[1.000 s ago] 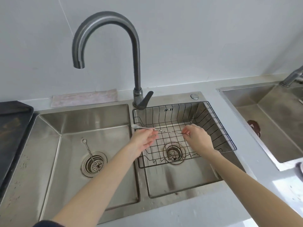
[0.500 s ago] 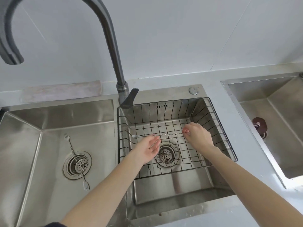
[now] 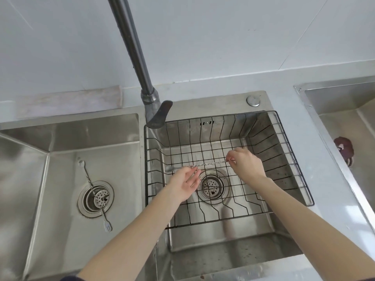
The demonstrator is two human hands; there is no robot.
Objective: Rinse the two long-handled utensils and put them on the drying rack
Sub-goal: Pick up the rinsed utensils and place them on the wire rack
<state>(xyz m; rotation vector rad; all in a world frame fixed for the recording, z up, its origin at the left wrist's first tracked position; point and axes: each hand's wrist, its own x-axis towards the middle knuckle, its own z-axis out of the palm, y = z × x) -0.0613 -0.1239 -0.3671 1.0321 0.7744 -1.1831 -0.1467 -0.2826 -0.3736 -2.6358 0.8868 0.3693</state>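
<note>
A thin metal spoon (image 3: 211, 164) with a twisted handle lies level over the black wire drying rack (image 3: 292, 159) in the right basin. My right hand (image 3: 246, 164) pinches the end of its handle. My left hand (image 3: 185, 184) is under the bowl end with fingers spread, its fingertips touching the handle. A second long twisted utensil, a small fork (image 3: 95, 196), lies on the floor of the left basin across the drain.
The grey faucet (image 3: 140, 63) rises between the basins, its lever (image 3: 160, 114) at the rack's back left corner. A folded cloth (image 3: 69, 102) lies behind the left basin. Another sink (image 3: 345, 126) with a dark object (image 3: 344, 150) is at the right.
The camera moved closer and lower over the right basin. The spoon sank a little toward the rack floor, and my left hand opened beneath its bowl end.
</note>
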